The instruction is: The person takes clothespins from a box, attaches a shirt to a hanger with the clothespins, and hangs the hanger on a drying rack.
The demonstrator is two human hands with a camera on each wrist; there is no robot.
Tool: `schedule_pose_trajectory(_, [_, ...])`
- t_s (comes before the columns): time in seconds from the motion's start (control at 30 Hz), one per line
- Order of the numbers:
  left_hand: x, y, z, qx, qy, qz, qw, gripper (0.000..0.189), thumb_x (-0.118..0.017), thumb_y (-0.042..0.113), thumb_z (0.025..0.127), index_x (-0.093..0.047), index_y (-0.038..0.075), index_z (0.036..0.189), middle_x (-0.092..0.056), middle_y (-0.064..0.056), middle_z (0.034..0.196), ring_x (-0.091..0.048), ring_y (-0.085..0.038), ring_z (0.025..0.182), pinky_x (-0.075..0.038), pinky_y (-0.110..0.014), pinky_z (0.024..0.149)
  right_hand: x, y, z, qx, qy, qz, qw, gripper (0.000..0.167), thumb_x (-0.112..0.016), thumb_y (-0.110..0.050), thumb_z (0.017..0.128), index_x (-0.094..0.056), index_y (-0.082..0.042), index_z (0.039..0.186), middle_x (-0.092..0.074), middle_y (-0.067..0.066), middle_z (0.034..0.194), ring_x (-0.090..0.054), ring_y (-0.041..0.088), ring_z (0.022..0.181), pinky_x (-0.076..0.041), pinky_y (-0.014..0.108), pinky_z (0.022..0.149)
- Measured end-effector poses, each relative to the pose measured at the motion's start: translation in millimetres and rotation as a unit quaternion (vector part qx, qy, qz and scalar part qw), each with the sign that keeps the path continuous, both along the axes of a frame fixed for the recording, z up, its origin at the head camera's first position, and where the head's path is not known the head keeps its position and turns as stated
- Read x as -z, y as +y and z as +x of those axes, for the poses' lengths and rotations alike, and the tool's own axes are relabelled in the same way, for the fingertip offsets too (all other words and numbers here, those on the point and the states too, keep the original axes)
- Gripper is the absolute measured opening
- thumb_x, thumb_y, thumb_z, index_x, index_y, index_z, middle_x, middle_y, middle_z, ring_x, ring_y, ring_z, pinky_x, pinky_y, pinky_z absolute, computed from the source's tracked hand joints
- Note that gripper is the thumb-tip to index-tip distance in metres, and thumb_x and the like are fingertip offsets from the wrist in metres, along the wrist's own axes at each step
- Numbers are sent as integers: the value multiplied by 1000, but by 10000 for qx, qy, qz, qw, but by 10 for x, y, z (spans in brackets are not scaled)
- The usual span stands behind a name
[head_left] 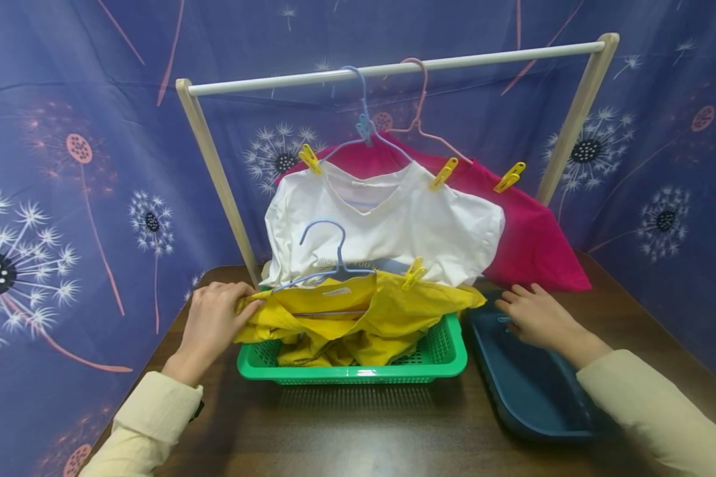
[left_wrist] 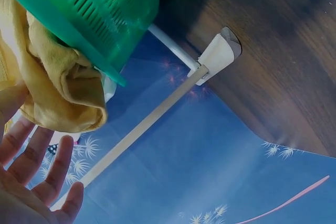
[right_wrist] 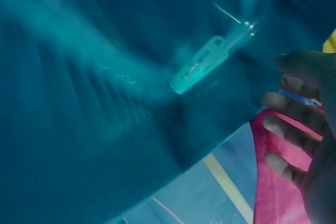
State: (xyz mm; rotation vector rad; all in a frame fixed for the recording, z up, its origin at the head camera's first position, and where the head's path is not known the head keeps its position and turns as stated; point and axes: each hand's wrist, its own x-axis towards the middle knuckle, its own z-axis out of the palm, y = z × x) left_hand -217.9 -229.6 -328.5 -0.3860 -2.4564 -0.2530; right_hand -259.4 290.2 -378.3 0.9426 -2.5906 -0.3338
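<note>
My left hand (head_left: 211, 323) pinches the left shoulder of a yellow shirt (head_left: 334, 331) between thumb and fingers. That shirt hangs on a blue hanger (head_left: 341, 266) over a green basket (head_left: 358, 372), and a yellow clothespin (head_left: 414, 273) clips its right shoulder to the hanger. Over the dark blue basin (head_left: 531, 404), my right hand (head_left: 539, 319) holds nothing, its fingers loosely bent. A light blue clothespin (right_wrist: 199, 65) lies in the basin, just off the fingertips in the right wrist view.
Behind the basket stands a rack with a white rail (head_left: 483, 61) and wooden legs. A white shirt (head_left: 388, 225) on a blue hanger and a magenta shirt (head_left: 531, 232) on a pink hanger (head_left: 419, 112) hang there, with yellow clothespins at the shoulders. A patterned blue curtain (head_left: 113, 99) surrounds the table.
</note>
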Motion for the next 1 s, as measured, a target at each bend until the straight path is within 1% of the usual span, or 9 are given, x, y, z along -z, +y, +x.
schedule_pose_trajectory(0.13, [13, -15, -2, -45, -18, -13, 10000, 16, -71, 28, 78, -67, 13, 82, -68, -4, 73, -60, -29, 81, -38, -50, 77, 80, 11, -27, 110, -147, 110, 9998, 36, -82, -19, 59, -65, -7, 89, -62, 8, 84, -54, 28, 81, -44, 45, 68])
schedule_pose_trajectory(0.33, [33, -36, -6, -94, -10, 23, 10000, 15, -71, 28, 78, -66, 13, 81, -66, -4, 69, -59, -30, 81, -38, -49, 75, 155, 0, -44, 345, -451, 275, 9980, 38, -82, -13, 59, -66, -6, 92, -63, 9, 88, -56, 30, 86, -45, 54, 75])
schedule_pose_trajectory(0.5, [35, -52, -8, -103, -17, 58, 9999, 15, -71, 28, 78, -66, 14, 81, -66, -4, 71, -59, -30, 82, -38, -50, 75, 228, 4, -78, 348, -402, 260, 9982, 35, -80, -7, 57, -66, -5, 89, -62, 8, 83, -56, 30, 83, -45, 55, 73])
schedule_pose_trajectory(0.7, [25, -62, -4, -119, -29, 63, 9999, 14, -70, 26, 79, -65, 13, 82, -67, -6, 73, -59, -31, 82, -37, -51, 75, 320, 7, -120, 462, -336, 368, 9977, 30, -76, -2, 60, -65, -5, 88, -62, 9, 83, -57, 33, 84, -46, 55, 73])
schedule_pose_trajectory(1.0, [14, -58, -11, -68, 22, 53, 10000, 9, -71, 19, 79, -66, 12, 83, -67, -4, 72, -59, -29, 77, -38, -50, 73, 347, -16, -136, 494, -245, 294, 9980, 27, -75, 1, 61, -63, -7, 84, -61, 7, 81, -55, 29, 80, -46, 50, 69])
